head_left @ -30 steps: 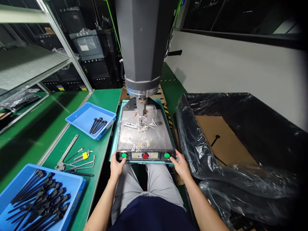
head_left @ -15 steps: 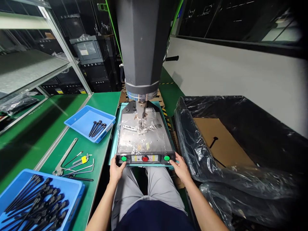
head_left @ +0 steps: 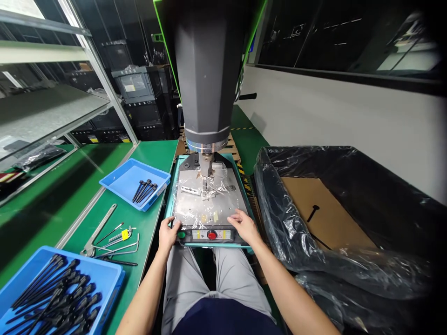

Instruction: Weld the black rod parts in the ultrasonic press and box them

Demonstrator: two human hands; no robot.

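Clear film [head_left: 218, 186] lies over the metal plate [head_left: 233, 202] at the lower centre of the frame. Left hand [head_left: 168, 235]: at the front panel's [head_left: 200, 235] left corner, beside 1 green button [head_left: 181, 235]; thumb and fingers apart. Right hand [head_left: 244, 229]: over the plate's front right corner, digits loosely spread; I cannot tell whether they touch the film. Between the 2 hands I see 1 red button [head_left: 212, 236]. Upper centre: dark machine head [head_left: 206, 79], its tip above the plate. Left: steel wrench [head_left: 101, 230] between 2 blue trays [head_left: 124, 179] holding black parts [head_left: 52, 298]. Right: cardboard [head_left: 331, 216] inside black plastic sheeting [head_left: 275, 204].
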